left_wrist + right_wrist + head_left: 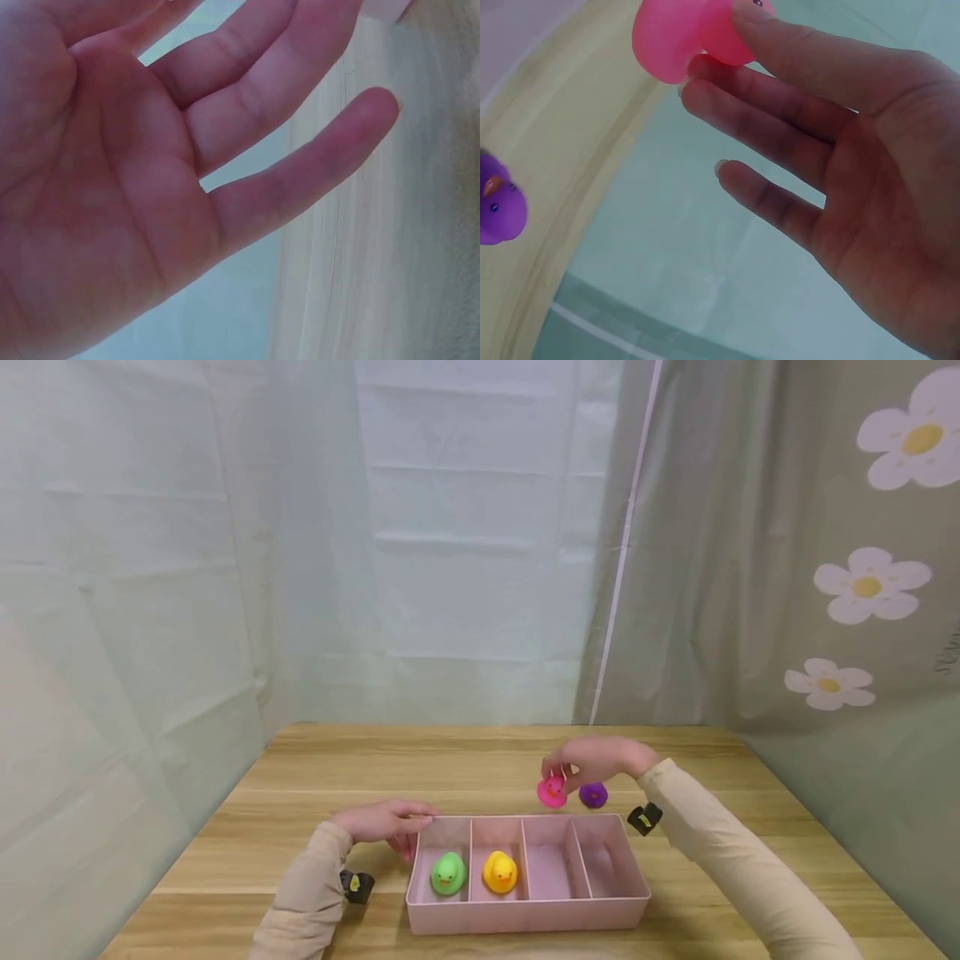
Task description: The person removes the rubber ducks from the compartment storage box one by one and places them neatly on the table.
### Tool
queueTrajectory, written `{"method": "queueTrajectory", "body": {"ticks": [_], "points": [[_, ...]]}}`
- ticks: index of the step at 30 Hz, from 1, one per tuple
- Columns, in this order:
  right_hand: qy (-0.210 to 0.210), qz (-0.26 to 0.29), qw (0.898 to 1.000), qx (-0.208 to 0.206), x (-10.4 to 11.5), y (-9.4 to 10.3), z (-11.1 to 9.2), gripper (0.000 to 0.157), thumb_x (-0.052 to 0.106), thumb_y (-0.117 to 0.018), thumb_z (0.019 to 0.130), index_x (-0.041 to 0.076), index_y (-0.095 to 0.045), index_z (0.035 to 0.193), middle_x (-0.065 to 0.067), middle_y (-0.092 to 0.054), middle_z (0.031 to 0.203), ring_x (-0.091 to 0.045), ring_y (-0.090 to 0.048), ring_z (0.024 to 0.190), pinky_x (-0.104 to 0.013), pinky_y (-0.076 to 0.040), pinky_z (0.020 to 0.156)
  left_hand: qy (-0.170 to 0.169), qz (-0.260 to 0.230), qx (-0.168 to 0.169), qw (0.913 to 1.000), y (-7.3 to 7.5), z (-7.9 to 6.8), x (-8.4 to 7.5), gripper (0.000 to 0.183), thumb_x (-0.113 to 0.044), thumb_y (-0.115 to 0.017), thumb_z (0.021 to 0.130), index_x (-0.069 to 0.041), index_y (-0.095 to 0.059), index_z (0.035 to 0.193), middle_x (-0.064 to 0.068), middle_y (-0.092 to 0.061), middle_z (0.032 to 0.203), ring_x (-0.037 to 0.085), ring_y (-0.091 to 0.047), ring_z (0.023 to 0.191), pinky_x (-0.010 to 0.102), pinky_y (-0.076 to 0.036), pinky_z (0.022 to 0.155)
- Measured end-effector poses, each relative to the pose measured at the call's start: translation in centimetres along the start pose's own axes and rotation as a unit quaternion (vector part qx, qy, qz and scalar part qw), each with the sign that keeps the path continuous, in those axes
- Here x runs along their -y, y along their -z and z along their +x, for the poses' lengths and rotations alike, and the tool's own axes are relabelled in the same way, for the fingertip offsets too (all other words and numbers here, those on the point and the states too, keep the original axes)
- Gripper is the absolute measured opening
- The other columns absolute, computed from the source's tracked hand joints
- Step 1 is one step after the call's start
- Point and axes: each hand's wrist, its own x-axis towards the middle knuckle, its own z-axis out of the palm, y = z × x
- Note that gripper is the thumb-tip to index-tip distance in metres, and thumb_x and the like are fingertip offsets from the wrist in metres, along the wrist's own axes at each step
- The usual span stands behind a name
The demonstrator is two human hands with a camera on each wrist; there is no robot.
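My right hand (596, 758) pinches a pink rubber duck (552, 792) between thumb and fingers, behind the pink divided box (528, 917). In the right wrist view the thumb presses on the pink duck (671, 37), and the lower fingers stay clear of it. A purple rubber duck (593, 795) sits on the table beneath that hand. My left hand (381, 822) rests against the box's back left corner, its fingers loosely extended in the left wrist view. A green duck (448, 874) sits in the leftmost compartment, and a yellow duck (499, 872) in the one beside it.
The wooden table (330, 760) runs back to a pale curtain (465, 568). A grey-green curtain with white flowers (866, 585) hangs on the right. A small black device (645, 818) is at the right wrist, another (357, 887) at the left.
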Motion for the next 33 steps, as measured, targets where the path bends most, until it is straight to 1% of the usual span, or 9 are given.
{"method": "queueTrajectory", "body": {"ticks": [2,3,7,12,15,21,26,29,33], "points": [[-0.009,-0.002,1.0,0.0,-0.5,-0.2,0.2,0.017,0.014,-0.069,0.089,0.013,-0.065,0.105,0.003,-0.067,0.091,-0.003,-0.057,0.081,-0.026,-0.053,0.076,0.001,-0.001,0.0,1.0,0.0,0.0,-0.1,0.042,-0.024,-0.042,0.105,0.002,-0.049,0.136,0.022,-0.067,0.101,0.023,-0.067,0.075,0.042,-0.058,0.073],[-0.011,-0.003,1.0,0.0,-0.8,-0.3,0.3,0.016,0.014,-0.069,0.089,0.012,-0.065,0.105,0.002,-0.067,0.09,-0.004,-0.057,0.081,-0.026,-0.053,0.076,0.001,0.001,0.0,1.0,0.0,0.0,-0.1,0.042,-0.024,-0.042,0.104,0.002,-0.049,0.136,0.022,-0.067,0.102,0.022,-0.067,0.075,0.041,-0.058,0.072],[-0.021,-0.004,1.0,0.003,-1.8,-0.8,0.9,0.015,0.014,-0.07,0.088,0.012,-0.066,0.102,0.001,-0.067,0.089,-0.005,-0.057,0.079,-0.023,-0.051,0.075,0.006,0.004,-0.003,1.0,0.0,-0.1,-0.1,0.042,-0.024,-0.042,0.104,0.001,-0.049,0.137,0.022,-0.067,0.104,0.021,-0.067,0.075,0.039,-0.057,0.072],[-0.059,-0.011,0.998,0.014,-3.0,-1.2,1.6,0.014,0.015,-0.072,0.087,0.014,-0.066,0.1,0.003,-0.066,0.087,-0.005,-0.056,0.077,-0.02,-0.048,0.073,0.005,0.0,0.0,1.0,-0.2,-0.1,-0.2,0.042,-0.023,-0.041,0.105,0.002,-0.049,0.137,0.023,-0.066,0.105,0.026,-0.068,0.077,0.044,-0.058,0.074],[-0.075,-0.025,0.997,0.017,-3.5,-1.3,1.8,0.015,0.015,-0.072,0.086,0.015,-0.066,0.1,0.004,-0.066,0.085,-0.004,-0.056,0.076,-0.02,-0.048,0.072,0.005,0.002,0.0,1.0,-0.3,0.1,-0.4,0.041,-0.023,-0.041,0.105,0.002,-0.049,0.137,0.023,-0.067,0.103,0.028,-0.068,0.077,0.044,-0.058,0.074],[-0.08,-0.043,0.996,0.019,-3.9,-1.0,2.1,0.015,0.015,-0.073,0.085,0.015,-0.066,0.098,0.004,-0.066,0.082,-0.006,-0.056,0.073,-0.021,-0.048,0.069,0.006,0.008,0.0,0.9999,-0.3,0.3,-0.4,0.041,-0.024,-0.043,0.104,0.0,-0.05,0.136,0.021,-0.068,0.099,0.025,-0.068,0.075,0.043,-0.057,0.073],[-0.079,-0.053,0.995,0.024,-4.0,-1.2,2.6,0.014,0.016,-0.073,0.085,0.014,-0.067,0.098,0.003,-0.066,0.082,-0.006,-0.056,0.074,-0.022,-0.047,0.068,0.009,0.006,0.003,0.9999,-0.3,0.3,-0.3,0.041,-0.025,-0.041,0.105,-0.001,-0.05,0.137,0.018,-0.068,0.102,0.023,-0.068,0.077,0.041,-0.057,0.074],[-0.08,-0.056,0.995,0.034,-4.0,-1.3,3.0,0.014,0.016,-0.073,0.085,0.013,-0.067,0.098,0.003,-0.065,0.082,-0.007,-0.055,0.074,-0.022,-0.047,0.069,0.012,0.002,-0.002,0.9999,-0.3,0.3,-0.2,0.04,-0.025,-0.042,0.104,-0.002,-0.051,0.136,0.017,-0.068,0.104,0.022,-0.067,0.077,0.04,-0.056,0.074],[-0.091,-0.067,0.993,0.043,-4.0,-1.4,3.4,0.012,0.016,-0.073,0.085,0.014,-0.067,0.094,0.004,-0.064,0.08,-0.007,-0.054,0.073,-0.022,-0.047,0.069,0.007,0.004,-0.001,1.0,-0.3,0.4,-0.3,0.042,-0.025,-0.042,0.104,0.001,-0.05,0.136,0.019,-0.068,0.102,0.019,-0.067,0.075,0.039,-0.056,0.074]]}}
